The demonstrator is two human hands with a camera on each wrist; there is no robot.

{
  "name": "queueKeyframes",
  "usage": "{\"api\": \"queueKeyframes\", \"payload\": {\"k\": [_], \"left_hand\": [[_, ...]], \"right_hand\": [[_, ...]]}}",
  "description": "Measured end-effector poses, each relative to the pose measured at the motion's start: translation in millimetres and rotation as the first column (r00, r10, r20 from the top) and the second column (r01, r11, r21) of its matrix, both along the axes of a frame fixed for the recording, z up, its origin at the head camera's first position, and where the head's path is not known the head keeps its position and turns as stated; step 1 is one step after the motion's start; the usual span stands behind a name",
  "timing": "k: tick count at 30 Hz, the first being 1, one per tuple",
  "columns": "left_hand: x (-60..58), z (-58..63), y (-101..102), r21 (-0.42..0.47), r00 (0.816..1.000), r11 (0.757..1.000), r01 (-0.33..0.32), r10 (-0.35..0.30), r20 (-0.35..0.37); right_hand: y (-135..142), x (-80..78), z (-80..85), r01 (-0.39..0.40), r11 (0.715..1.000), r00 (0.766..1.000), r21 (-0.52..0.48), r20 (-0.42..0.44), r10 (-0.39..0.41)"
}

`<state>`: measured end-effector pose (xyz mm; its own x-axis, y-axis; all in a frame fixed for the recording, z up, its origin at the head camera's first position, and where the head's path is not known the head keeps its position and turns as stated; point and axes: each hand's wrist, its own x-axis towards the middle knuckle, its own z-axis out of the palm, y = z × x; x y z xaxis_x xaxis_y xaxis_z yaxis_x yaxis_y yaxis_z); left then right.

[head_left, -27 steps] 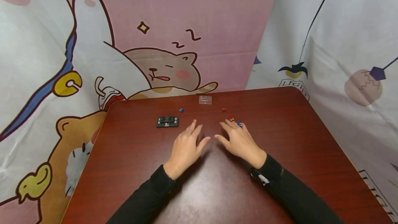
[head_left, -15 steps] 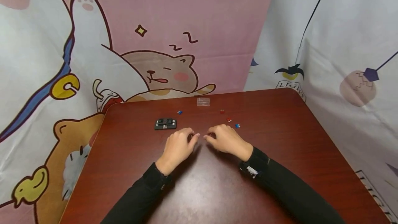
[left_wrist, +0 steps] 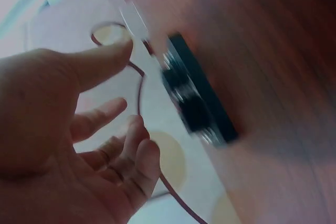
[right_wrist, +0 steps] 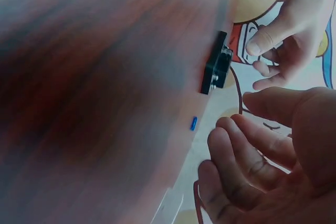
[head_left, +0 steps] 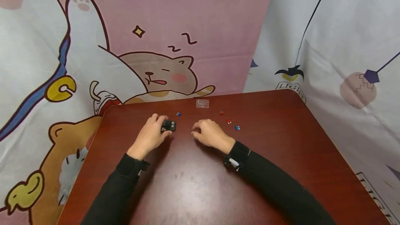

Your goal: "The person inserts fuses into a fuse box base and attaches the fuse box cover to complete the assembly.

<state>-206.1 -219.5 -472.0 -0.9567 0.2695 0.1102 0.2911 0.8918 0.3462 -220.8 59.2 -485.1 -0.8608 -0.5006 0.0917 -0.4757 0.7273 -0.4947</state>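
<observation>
Head view: black block (head_left: 168,125) on the tabletop (head_left: 265,114), just right of the left hand (head_left: 149,136), the nearer hand; long axis seems to run left to right, left end hidden by the fingers; left grip apart, thumb on the block's near side; right hand (head_left: 210,133) well right of the block, fingers loosely bent, nothing seen in them; blue piece (head_left: 178,114) just beyond the block's right end; clear case (head_left: 202,103) farther beyond, rightward; against the earlier frame, left hand is over to the block from its near right, right hand slightly closer, block apparently unmoved.

Left wrist view: blurred; block lies ahead of thumb and fingertips, a gap between, long axis roughly along their spread.

Right wrist view: left hand apart from the block; right grip apart, holding nothing visible; blue piece between block and clear case.
</observation>
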Motion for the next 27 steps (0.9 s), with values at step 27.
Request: {"api": "queueKeyframes", "payload": {"k": [27], "left_hand": [[-46.5,-19.0,-55.4,0.012,0.963,0.999,-0.035,0.031,0.267]], "right_hand": [[-90.4,-51.9,-13.6,-0.029,0.974,0.999,0.227,0.024,0.024]]}}
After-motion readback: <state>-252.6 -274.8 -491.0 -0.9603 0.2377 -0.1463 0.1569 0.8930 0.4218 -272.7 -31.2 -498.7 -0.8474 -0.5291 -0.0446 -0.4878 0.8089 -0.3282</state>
